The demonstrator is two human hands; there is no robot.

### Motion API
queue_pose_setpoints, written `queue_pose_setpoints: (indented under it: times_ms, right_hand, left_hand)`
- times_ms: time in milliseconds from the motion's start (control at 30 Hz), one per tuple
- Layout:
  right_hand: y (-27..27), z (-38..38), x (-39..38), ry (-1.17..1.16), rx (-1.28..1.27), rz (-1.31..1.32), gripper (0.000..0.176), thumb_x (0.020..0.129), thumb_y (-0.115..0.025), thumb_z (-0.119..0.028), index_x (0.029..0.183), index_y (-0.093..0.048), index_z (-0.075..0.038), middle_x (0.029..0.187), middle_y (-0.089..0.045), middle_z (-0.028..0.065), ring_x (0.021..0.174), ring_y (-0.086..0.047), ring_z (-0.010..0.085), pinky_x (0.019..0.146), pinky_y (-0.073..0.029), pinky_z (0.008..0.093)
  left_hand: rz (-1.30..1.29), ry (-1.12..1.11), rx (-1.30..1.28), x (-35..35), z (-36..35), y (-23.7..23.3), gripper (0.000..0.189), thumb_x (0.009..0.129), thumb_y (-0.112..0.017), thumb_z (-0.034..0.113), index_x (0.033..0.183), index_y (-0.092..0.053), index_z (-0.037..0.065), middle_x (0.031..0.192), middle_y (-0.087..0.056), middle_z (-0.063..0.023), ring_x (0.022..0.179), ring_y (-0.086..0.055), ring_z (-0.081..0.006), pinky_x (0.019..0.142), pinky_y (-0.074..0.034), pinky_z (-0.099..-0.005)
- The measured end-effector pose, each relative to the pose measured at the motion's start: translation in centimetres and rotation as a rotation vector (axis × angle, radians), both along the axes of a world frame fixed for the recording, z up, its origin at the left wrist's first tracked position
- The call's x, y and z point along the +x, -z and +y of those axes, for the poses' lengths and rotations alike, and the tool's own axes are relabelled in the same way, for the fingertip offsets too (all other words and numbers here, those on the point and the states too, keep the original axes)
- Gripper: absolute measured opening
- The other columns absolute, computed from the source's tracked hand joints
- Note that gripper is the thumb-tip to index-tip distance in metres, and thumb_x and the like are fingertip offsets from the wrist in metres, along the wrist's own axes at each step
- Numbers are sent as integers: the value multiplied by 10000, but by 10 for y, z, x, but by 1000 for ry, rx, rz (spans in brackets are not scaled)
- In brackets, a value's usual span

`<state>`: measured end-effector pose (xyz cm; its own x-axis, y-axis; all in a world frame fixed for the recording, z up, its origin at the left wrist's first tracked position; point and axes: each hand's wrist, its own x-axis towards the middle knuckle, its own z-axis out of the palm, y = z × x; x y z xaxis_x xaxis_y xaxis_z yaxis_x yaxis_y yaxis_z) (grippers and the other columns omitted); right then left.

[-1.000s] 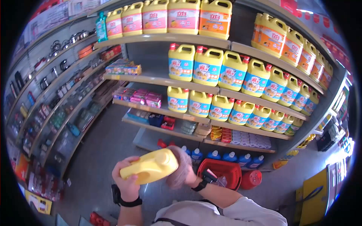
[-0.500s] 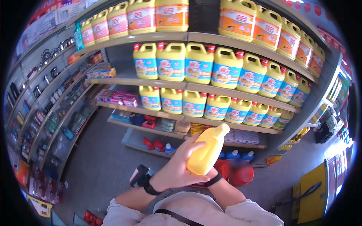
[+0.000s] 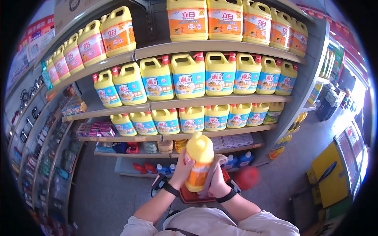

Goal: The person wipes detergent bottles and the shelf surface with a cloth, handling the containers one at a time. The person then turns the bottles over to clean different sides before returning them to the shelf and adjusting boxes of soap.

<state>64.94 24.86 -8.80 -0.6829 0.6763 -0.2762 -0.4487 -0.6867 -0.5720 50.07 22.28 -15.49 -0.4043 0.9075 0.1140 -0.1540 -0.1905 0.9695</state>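
Here's the jug [image 3: 200,167], up in front of the chest, long axis running roughly twelve to six, neck at twelve. Left hand [image 3: 183,170] is the nearer, curled round its nine o'clock side, so the jug lies at three from that grip. Right hand [image 3: 219,184] clutches a cloth [image 3: 213,172] against its three o'clock flank. Basket [image 3: 188,197] beneath, at six!
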Motion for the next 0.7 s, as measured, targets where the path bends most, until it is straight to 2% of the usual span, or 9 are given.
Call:
queue_pose_setpoints:
  times_ms: [100, 133, 167, 233, 333, 433, 467, 600, 700]
  right_hand:
    - [-8, -1, -7, 77, 429, -164, 695, 945, -595, -246, 1496, -226, -39, 1414, -445, 133, 1265, -487, 237, 1052, -410, 362]
    - [0, 6, -13, 90, 578, -352, 905, 814, -747, -124, 1503, -169, -19, 1384, -428, 148, 1262, -455, 219, 1037, -409, 339]
    - [18, 7, -22, 207, 771, -612, 908, 775, -783, -127, 1478, -219, -20, 1341, -461, 152, 1234, -481, 232, 1022, -429, 334]
    - [30, 18, -27, 270, 718, -491, 791, 780, -762, -82, 1426, -309, -27, 1306, -506, 140, 1210, -519, 243, 1013, -449, 353]
    - [23, 30, -21, 137, 223, -50, 573, 834, -708, -107, 1327, -430, -24, 1216, -579, 125, 1122, -585, 237, 986, -467, 387]
    - [41, 23, -40, 73, 55, 39, 511, 871, -660, -108, 1326, -444, -21, 1226, -576, 110, 1141, -575, 238, 1000, -458, 381]
    - [46, 18, -46, 99, 97, -26, 498, 893, -639, -121, 1339, -440, -23, 1246, -571, 98, 1171, -557, 224, 1022, -440, 370]
    - [48, -2, -71, 79, 323, -101, 515, 915, -630, -116, 1369, -407, -20, 1294, -549, 90, 1208, -521, 195, 1044, -417, 349]
    - [64, -24, -81, -45, 661, -226, 807, 806, -783, -182, 1396, -277, 34, 1342, -484, 150, 1237, -492, 215, 1053, -409, 357]
  left_hand:
    - [-179, -18, -73, -5, 8, -3, 642, 940, -625, 220, 1436, -292, -17, 1396, -452, -143, 1266, -476, -212, 1053, -407, -353]
    - [-158, -108, -7, -1, 6, 1, 571, 957, -592, 221, 1404, -321, -9, 1320, -521, -145, 1183, -545, -215, 981, -465, -351]
    - [-1, -176, 82, -2, 5, 0, 530, 969, -574, 230, 1392, -363, -11, 1278, -554, -154, 1162, -555, -213, 953, -478, -353]
    - [231, -295, 8, -13, -13, -12, 489, 962, -590, 229, 1354, -429, -16, 1212, -591, -166, 1127, -571, -223, 929, -479, -350]
    - [390, -221, -136, -40, -53, -59, 524, 952, -613, 216, 1392, -420, 7, 1221, -602, -140, 1088, -590, -210, 911, -474, -342]
    - [-140, 96, -5, -61, -61, -57, 517, 958, -601, 193, 1403, -385, 45, 1262, -563, -98, 1149, -561, -194, 995, -444, -360]
    - [-417, 208, -127, -71, -70, -46, 485, 962, -596, 210, 1384, -408, 63, 1279, -556, -95, 1186, -548, -203, 1018, -436, -368]
    - [-448, 28, -172, -74, -99, -23, 421, 980, -568, 233, 1341, -449, 54, 1285, -569, -109, 1160, -579, -213, 970, -484, -372]
    - [-529, -21, -183, -86, -118, -11, 348, 972, -569, 224, 1246, -526, 14, 1158, -637, -111, 1020, -651, -222, 890, -532, -367]
